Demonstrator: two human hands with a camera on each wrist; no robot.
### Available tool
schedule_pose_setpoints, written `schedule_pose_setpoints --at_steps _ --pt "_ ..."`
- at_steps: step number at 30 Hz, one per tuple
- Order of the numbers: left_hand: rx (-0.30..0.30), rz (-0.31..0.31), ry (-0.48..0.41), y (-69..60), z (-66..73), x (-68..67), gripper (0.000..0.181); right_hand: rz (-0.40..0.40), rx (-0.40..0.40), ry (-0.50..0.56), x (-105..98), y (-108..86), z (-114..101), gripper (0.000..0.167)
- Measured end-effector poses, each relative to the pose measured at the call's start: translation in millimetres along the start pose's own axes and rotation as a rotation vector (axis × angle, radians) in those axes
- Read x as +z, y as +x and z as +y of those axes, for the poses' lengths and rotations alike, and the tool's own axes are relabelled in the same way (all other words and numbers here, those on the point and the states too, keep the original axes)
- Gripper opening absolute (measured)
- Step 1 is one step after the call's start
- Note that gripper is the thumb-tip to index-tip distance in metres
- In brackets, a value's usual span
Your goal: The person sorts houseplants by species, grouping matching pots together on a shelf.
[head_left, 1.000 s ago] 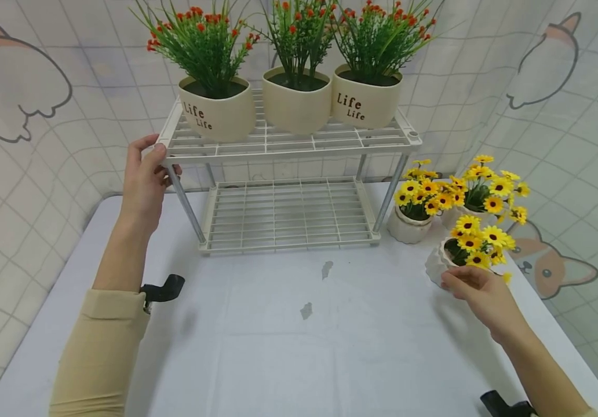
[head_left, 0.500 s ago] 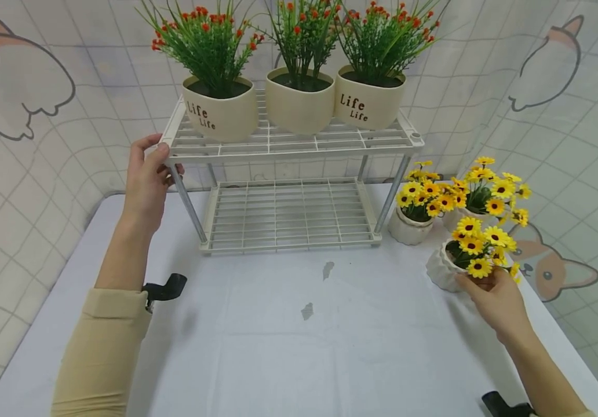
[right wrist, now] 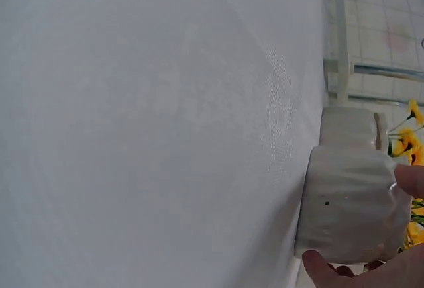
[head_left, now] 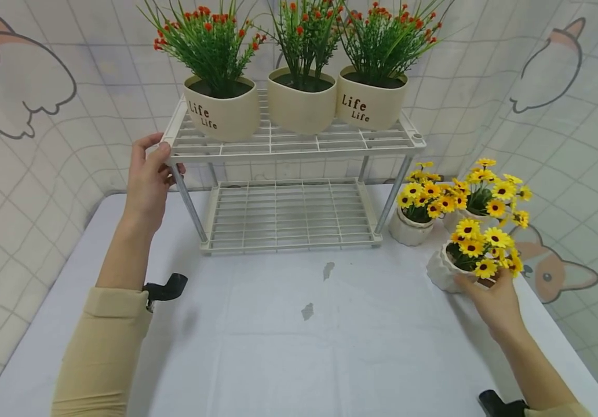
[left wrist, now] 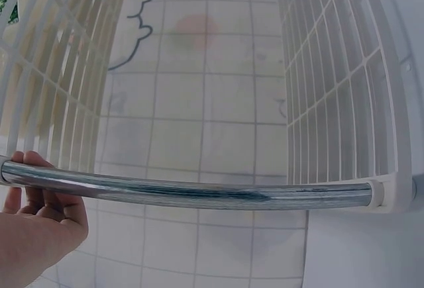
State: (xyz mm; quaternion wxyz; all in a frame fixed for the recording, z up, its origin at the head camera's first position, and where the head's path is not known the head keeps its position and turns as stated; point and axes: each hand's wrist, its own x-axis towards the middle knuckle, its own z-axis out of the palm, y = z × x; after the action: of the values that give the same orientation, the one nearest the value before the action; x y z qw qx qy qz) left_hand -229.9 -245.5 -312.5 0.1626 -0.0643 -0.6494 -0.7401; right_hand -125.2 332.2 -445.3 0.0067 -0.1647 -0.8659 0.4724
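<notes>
A white two-tier wire shelf (head_left: 288, 154) stands at the back of the table. My left hand (head_left: 145, 188) grips its upper left front corner. In the left wrist view, the fingers curl behind the shelf's metal post (left wrist: 199, 192). On the right, my right hand (head_left: 497, 310) holds the front white flowerpot (head_left: 438, 271) of yellow daisies (head_left: 470, 248). From the right wrist view, the thumb lies at the rim of this pot (right wrist: 351, 202) and the other fingers are on its side, partly hidden. The pot stands upright on the table.
Two more small pots of yellow flowers, a left one (head_left: 411, 230) and a rear one (head_left: 455, 219), stand beside the shelf. Three cream pots with red flowers, including the middle pot (head_left: 301, 107), sit on the top tier. A tiled-print curtain (head_left: 591, 191) surrounds the white table (head_left: 257, 359).
My right hand has moved slightly right and around the front flowerpot, its fingers passing under the yellow flowers. The left hand keeps its grip on the shelf corner. The view has shifted slightly.
</notes>
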Motion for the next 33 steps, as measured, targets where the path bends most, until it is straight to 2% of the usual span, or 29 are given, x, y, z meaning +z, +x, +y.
schedule_pose_setpoints --at_steps 4,11,20,28,33 --pt "-0.001 0.004 0.019 -0.5 -0.8 -0.7 0.037 -0.006 -0.004 0.057 4.9 7.0 -1.5 0.108" --pt "0.001 0.009 0.019 -0.8 -0.7 -0.1 0.038 0.001 0.065 0.097 7.1 16.3 -2.5 0.120" --pt "0.001 0.007 0.013 -0.7 -0.3 0.8 0.039 0.021 0.080 0.155 8.6 20.3 -2.9 0.119" --pt "0.002 0.006 0.024 -0.5 -1.1 1.0 0.041 0.039 0.087 0.149 8.2 17.1 -3.9 0.119" --pt "0.002 0.008 0.029 -0.3 -0.5 0.2 0.041 0.017 0.084 0.169 9.1 12.8 -8.7 0.122"
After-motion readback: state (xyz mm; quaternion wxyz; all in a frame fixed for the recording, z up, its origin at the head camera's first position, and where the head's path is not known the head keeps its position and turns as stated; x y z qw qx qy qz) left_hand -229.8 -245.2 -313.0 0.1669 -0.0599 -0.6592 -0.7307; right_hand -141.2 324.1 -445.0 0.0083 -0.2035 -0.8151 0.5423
